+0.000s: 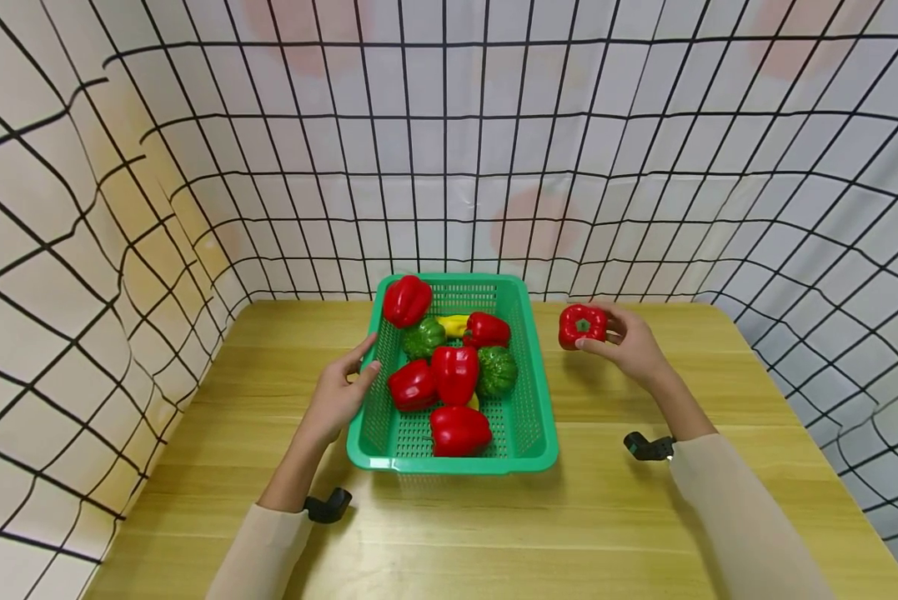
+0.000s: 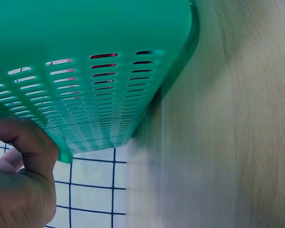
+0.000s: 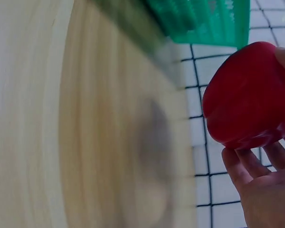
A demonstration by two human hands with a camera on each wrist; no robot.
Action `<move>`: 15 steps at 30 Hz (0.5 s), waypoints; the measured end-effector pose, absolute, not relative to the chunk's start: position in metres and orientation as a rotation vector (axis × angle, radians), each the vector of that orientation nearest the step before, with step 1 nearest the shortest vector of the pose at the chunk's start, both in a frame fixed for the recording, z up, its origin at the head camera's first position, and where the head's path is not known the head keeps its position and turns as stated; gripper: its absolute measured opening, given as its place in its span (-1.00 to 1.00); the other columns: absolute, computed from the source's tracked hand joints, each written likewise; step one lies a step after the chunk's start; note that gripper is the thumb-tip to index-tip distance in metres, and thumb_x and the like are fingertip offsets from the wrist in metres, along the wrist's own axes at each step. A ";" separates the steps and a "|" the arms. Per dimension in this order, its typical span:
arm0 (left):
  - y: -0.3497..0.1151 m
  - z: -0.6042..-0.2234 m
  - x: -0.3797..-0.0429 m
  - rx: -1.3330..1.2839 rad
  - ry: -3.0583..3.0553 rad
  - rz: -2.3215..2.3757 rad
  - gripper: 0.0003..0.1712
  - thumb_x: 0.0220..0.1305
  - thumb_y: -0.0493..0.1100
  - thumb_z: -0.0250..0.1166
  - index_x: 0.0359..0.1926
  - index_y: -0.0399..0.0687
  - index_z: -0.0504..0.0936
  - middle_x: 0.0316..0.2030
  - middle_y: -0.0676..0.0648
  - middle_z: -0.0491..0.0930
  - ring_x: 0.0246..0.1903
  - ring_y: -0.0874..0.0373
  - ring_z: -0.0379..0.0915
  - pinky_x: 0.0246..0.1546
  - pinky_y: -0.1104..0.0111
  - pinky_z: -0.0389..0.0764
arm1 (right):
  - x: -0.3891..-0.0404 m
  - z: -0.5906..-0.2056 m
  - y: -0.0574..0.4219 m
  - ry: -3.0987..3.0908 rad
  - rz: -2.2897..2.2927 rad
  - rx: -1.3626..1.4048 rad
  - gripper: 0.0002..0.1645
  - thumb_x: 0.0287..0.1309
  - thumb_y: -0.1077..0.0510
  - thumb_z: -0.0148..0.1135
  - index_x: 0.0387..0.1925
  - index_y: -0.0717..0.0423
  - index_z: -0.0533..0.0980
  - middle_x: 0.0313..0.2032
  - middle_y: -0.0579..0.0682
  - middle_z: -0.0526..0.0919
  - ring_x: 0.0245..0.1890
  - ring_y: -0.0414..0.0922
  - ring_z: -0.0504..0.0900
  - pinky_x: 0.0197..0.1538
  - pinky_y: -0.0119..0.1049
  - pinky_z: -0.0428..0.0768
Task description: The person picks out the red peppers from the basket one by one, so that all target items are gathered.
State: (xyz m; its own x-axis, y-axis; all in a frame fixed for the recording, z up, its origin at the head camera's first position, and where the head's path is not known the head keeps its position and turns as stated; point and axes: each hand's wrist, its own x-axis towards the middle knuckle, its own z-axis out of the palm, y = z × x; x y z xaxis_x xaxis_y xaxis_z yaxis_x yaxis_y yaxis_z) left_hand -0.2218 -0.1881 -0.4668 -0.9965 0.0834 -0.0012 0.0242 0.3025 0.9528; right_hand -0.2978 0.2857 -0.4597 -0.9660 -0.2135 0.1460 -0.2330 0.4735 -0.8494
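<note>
To the right of the green plastic basket (image 1: pixel 542 417), my right hand (image 1: pixel 629 346) holds a red bell pepper (image 1: pixel 582 326) between thumb and fingers. Its stem end faces the head camera. In the right wrist view, the bell pepper (image 3: pixel 249 97) is raised off the wooden table. My left hand (image 1: pixel 341 392) grips the basket's left rim, and curled fingers (image 2: pixel 26 137) show at its edge in the left wrist view. Inside lie several more red bell peppers (image 1: pixel 456 375), two bumpy dark green vegetables (image 1: pixel 497 372) and a partly covered yellow one (image 1: pixel 452 325).
The basket stands on a light wooden table (image 1: pixel 464 533). White cloth with a black grid (image 1: pixel 449 142) hangs behind the table and along both sides. A black wrist camera (image 1: pixel 328 506) sits on the left wrist, another black camera (image 1: pixel 647 447) on the right.
</note>
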 end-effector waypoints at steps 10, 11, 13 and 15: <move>-0.188 -0.467 -0.219 0.125 2.513 1.839 -0.38 0.57 -0.03 0.17 0.56 0.26 0.30 0.11 -0.43 0.57 -0.21 -0.11 0.63 -0.31 0.23 0.76 | -0.316 -0.489 0.306 -2.743 1.678 0.242 -0.08 0.36 0.11 0.35 0.55 0.30 0.10 0.46 0.36 0.25 0.45 0.29 0.29 0.12 -0.67 0.45; -0.188 -0.467 -0.218 0.129 2.509 1.842 -0.37 0.57 -0.02 0.17 0.57 0.26 0.29 0.12 -0.43 0.56 -0.21 -0.11 0.64 -0.31 0.23 0.76 | -0.317 -0.491 0.308 -2.749 1.678 0.236 -0.07 0.37 0.10 0.35 0.55 0.30 0.10 0.47 0.36 0.24 0.46 0.31 0.27 0.13 -0.66 0.46; -0.188 -0.467 -0.218 0.129 2.499 1.851 -0.37 0.57 -0.02 0.17 0.57 0.27 0.29 0.13 -0.42 0.56 -0.22 -0.10 0.65 -0.31 0.22 0.77 | -0.318 -0.495 0.310 -2.758 1.667 0.229 -0.08 0.38 0.07 0.33 0.56 0.27 0.11 0.48 0.34 0.23 0.47 0.32 0.26 0.15 -0.64 0.46; -0.188 -0.466 -0.218 0.127 2.494 1.850 -0.37 0.57 -0.01 0.17 0.57 0.29 0.28 0.17 -0.41 0.54 -0.22 -0.10 0.66 -0.32 0.21 0.77 | -0.319 -0.496 0.311 -2.753 1.673 0.222 -0.10 0.40 0.04 0.31 0.57 0.23 0.12 0.49 0.31 0.24 0.48 0.30 0.28 0.21 -0.55 0.47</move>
State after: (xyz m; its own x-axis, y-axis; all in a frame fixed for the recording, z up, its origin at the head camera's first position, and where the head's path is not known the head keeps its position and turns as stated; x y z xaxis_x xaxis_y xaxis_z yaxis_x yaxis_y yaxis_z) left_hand -0.2181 -0.1879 -0.4663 -0.9961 0.0858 0.0215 0.0455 0.2878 0.9566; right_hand -0.3187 0.3105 -0.4964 -0.9868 -0.1618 -0.0029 -0.0719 0.4548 -0.8877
